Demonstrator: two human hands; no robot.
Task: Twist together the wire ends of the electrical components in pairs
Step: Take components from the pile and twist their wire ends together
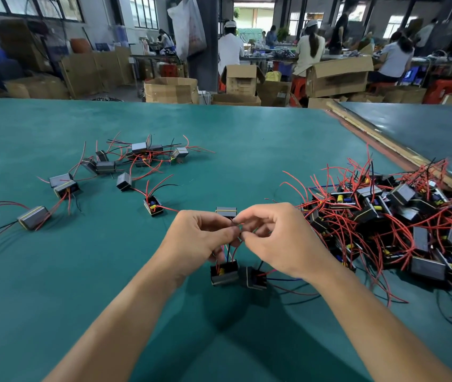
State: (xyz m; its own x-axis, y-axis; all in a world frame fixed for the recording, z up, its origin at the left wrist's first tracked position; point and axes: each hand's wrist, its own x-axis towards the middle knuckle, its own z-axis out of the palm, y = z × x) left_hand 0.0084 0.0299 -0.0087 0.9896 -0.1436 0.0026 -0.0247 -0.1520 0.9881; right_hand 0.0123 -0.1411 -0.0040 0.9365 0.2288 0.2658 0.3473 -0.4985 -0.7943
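Observation:
My left hand (201,238) and my right hand (277,238) meet fingertip to fingertip above the green table (246,139), both pinching thin wire ends (238,230) between thumb and forefinger. Below the hands hang two small black box components: one (224,272) under my left hand with red and black leads going up, the other (255,277) beside it under my right hand. A third black component (226,212) lies on the table just behind my fingers.
A big tangled heap of black components with red wires (395,224) lies to the right. Joined components (125,164) are spread over the left half of the table. Cardboard boxes (337,75) and seated people fill the room behind.

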